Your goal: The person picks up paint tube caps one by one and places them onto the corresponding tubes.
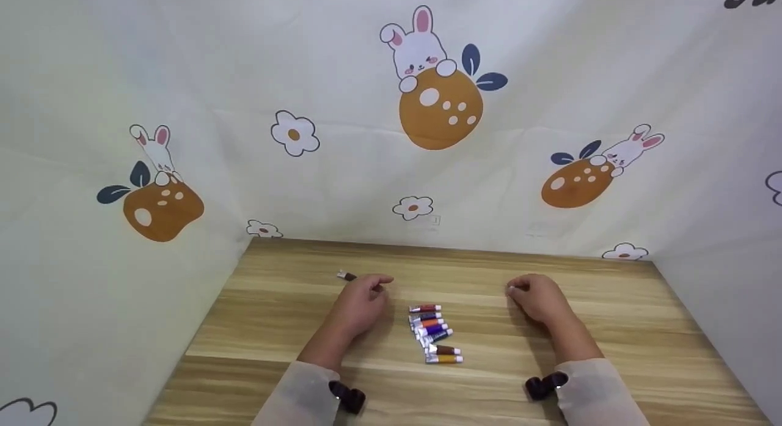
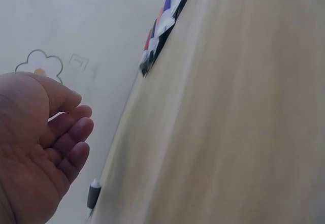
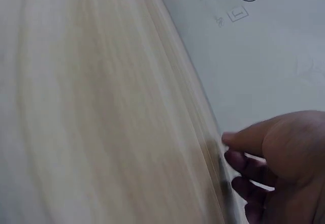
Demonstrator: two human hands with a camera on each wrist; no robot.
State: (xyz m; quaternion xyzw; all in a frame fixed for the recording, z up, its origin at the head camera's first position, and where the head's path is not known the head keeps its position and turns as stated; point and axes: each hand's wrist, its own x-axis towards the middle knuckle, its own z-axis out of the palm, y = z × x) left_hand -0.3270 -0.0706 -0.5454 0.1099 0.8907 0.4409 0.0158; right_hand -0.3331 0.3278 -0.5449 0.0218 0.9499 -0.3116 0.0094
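My left hand [image 1: 365, 304] hovers over the left part of the table with its fingers loosely curled and nothing between them. Beside its knuckles lies a small black paint tube [image 1: 347, 275], which also shows below the fingers in the left wrist view as a dark tube [image 2: 94, 194] with a pale tip. To the right of that hand is a loose column of small paint tubes [image 1: 432, 330], in red, orange, purple, brown, yellow and dark shades, most with white caps pointing right. My right hand [image 1: 537, 296] is farther right, fingers bent and thumb near the forefinger, with no object visible in it.
The wood-grain table [image 1: 489, 389] ends against pale cloth walls [image 1: 342, 187] printed with rabbits, oranges and flowers at the back and both sides. A black device [image 1: 348, 396] is strapped at the left wrist, and another black device [image 1: 545, 386] at the right.
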